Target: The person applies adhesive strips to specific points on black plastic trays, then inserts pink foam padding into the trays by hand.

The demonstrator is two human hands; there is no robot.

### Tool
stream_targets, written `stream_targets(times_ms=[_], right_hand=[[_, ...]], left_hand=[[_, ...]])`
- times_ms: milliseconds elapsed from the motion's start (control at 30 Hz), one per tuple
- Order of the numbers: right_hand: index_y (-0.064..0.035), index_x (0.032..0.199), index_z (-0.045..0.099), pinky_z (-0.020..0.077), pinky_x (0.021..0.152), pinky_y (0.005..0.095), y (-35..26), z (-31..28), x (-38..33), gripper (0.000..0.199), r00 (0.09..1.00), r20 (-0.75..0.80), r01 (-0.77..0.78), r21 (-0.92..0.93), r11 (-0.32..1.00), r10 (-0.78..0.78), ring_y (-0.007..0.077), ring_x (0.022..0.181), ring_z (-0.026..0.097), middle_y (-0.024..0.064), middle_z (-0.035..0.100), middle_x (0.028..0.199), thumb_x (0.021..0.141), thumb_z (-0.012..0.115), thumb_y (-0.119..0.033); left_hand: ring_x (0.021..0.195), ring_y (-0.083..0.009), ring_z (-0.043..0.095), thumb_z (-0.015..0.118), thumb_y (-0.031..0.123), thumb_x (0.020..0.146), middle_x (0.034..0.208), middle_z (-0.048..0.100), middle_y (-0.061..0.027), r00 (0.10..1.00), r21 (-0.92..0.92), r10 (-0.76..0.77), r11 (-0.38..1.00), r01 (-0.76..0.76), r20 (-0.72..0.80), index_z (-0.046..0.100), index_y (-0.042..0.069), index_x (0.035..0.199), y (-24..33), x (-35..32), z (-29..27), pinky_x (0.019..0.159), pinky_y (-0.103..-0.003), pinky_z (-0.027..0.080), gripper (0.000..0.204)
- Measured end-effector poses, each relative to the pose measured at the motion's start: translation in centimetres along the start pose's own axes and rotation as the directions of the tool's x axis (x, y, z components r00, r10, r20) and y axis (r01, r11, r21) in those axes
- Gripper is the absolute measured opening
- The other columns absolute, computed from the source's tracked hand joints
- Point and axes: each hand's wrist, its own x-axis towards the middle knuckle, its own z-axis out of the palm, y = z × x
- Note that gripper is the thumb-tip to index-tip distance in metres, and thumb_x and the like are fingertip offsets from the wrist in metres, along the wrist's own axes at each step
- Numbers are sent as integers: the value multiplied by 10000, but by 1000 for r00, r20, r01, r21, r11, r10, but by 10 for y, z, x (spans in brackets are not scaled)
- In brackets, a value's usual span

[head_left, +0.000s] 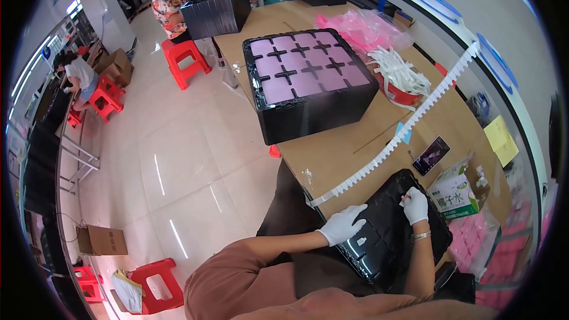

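Observation:
A glossy black plastic tray (388, 243) with moulded compartments lies tilted in front of me at the table's near edge. My left hand (345, 225), in a white glove, rests on the tray's left side with its fingers stretched out. On the tray near it sits a small white piece (361, 241). My right hand (416, 206), also gloved, is at the tray's far right part with its fingers pinched together. A bit of red shows at those fingertips, too small to name. Beyond both hands a long white toothed strip (398, 136) runs diagonally over the table.
A stack of black trays with pink sheets (308, 83) stands farther back on the cardboard-covered table (361, 148). A red basin (396, 92) of white strips, a phone (431, 155) and a carton (455, 192) are to the right. Red stools (184, 62) and other people are at the left.

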Motion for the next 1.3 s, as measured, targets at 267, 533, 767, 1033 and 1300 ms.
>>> stream_targets(times_ms=[267,533,767,1033,1300], right_hand=[[-17,742,496,418,681,302,51,-94,32,56,806,-591,33,3,999,-25,186,692,495,70,485,686,748,487,38],[-103,853,527,280,343,176,172,-189,47,32,689,-557,-61,593,803,464,35,394,387,15,563,615,878,514,-90],[-100,829,523,297,339,199,220,-188,50,50,670,-518,-160,599,785,531,56,393,405,14,556,616,868,555,-94],[-66,976,595,327,396,209,212,-192,38,109,734,-262,-196,802,564,627,61,470,419,-2,550,686,877,563,-98],[-6,947,512,382,438,208,156,-199,37,105,965,145,-55,927,-370,220,110,524,448,48,507,737,912,446,-80]], left_hand=[[1137,-355,490,497,308,883,1265,478,-196,999,21,8,1000,-7,-42,406,75,1306,-6,3,1,956,-401,404,492],[1119,-376,492,496,324,879,1257,478,-210,1000,-19,19,1000,-19,-17,408,59,1301,-7,3,0,939,-418,408,506],[1113,-374,497,494,327,878,1254,483,-208,999,-19,28,999,-29,-40,419,56,1293,-10,-1,5,940,-412,409,502],[1141,-358,488,511,318,876,1255,490,-200,997,-18,33,999,-34,-70,450,43,1269,-8,4,4,970,-387,392,483],[1126,-328,518,565,224,862,1205,527,-208,997,-90,4,996,-11,-77,478,4,1230,-2,12,-1,951,-359,412,438]])
